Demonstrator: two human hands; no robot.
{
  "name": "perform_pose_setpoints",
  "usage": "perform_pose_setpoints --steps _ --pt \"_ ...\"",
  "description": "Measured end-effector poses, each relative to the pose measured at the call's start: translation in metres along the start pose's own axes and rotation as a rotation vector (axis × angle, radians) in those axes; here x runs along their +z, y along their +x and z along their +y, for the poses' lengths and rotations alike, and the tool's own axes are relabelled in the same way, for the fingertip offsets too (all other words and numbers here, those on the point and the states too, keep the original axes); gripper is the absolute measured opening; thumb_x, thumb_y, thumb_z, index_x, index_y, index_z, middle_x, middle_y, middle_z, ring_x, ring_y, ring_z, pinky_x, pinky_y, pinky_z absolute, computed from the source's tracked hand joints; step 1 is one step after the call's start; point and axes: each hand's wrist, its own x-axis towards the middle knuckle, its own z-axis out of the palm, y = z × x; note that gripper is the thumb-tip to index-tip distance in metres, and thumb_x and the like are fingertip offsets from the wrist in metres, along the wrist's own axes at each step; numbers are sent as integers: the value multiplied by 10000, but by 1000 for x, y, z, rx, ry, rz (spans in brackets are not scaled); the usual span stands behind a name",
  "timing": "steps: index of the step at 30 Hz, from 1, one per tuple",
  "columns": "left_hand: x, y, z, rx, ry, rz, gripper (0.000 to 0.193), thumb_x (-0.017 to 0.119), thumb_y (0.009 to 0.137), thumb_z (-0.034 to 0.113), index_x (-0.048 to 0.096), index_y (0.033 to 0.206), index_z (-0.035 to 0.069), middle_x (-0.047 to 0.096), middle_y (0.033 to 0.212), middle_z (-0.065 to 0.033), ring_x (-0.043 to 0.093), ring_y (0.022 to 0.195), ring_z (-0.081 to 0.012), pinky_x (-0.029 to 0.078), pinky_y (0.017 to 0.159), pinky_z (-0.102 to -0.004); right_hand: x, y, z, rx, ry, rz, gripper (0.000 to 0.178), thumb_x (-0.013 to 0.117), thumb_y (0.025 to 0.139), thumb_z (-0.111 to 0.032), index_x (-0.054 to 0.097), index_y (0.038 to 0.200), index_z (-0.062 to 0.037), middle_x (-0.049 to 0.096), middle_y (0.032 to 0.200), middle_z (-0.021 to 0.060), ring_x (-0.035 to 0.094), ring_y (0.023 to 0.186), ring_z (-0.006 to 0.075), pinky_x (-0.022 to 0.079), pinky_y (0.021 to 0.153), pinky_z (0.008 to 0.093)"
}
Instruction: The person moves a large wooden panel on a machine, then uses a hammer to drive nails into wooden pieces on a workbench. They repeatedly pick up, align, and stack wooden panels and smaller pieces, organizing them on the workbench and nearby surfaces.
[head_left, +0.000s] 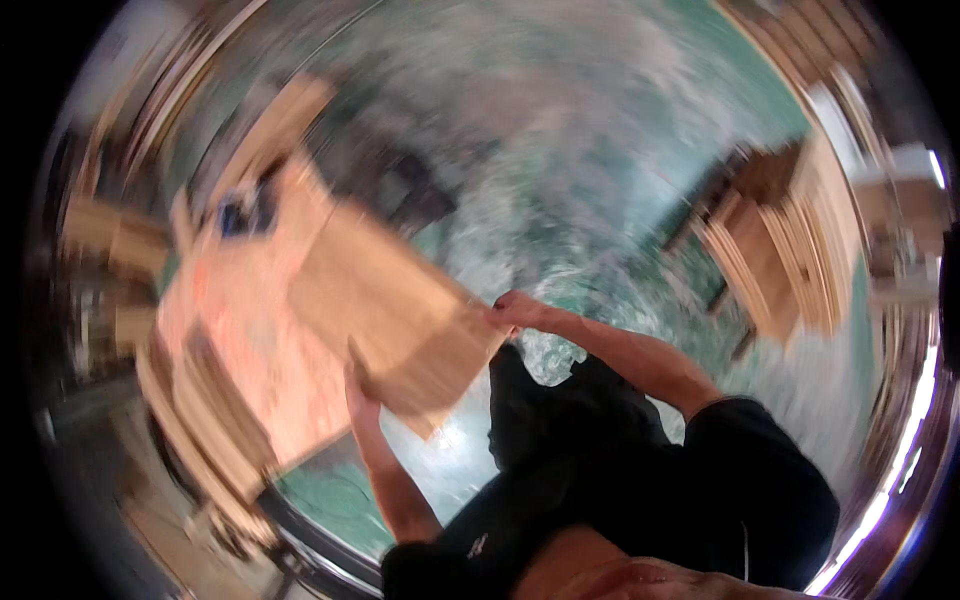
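A flat, light-brown wooden panel is tilted in front of me, its far part over a worktable with a pinkish-orange top. My right hand is closed on the panel's right end, near a corner. At the near long edge, my left hand grips the panel, with its fingers partly hidden and blurred. The near end of the panel sticks out past the table toward my body.
On the table, a small blue-and-dark object lies near a long board. Several narrow boards lie along the table's left side. Stacked wooden panels stand at right on the stained green floor.
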Motion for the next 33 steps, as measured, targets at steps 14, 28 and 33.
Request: perform_pose_setpoints --steps 14,28,33 --pt "325 -95 -204 -329 339 -24 504 635 866 418 568 1281 141 616 1222 -88 589 1108 -304 516 882 -478 -192 -262 289 -22 1051 706 537 838 678 -437 710 874 46 676 857 96 634 725 171 511 596 312" --pt "738 -195 -530 -677 504 -665 450 635 915 178 505 1310 8 597 1251 -142 580 1132 -279 495 969 -426 -281 -451 556 -582 2145 1006 513 688 904 -260 535 1283 50 619 1247 176 627 1104 273 513 954 405" --pt "843 -214 -620 -594 697 -1015 483 649 922 254 508 1318 16 576 1281 -120 550 1147 -265 462 994 -400 -369 -541 595 -418 1940 1389 530 725 859 -288 580 1230 62 641 1175 150 628 1037 216 510 892 359"
